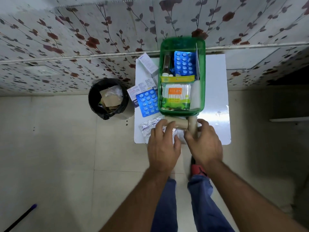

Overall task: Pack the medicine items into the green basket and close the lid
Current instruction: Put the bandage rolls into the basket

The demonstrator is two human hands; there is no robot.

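Green basket point(182, 44) sits open on the white table point(215, 101), already holding a cotton-bud pack point(176, 96), while just in front of it the left hand point(163, 144) and right hand point(204, 143) each clasp a brown roll point(179, 123).

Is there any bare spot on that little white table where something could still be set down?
Yes: the table is bare to the right of the green basket, out to its right edge and down past the right hand. The left side is crowded with boxes and a blue blister pack; the front strip holds foil strips, brown rolls and both hands.
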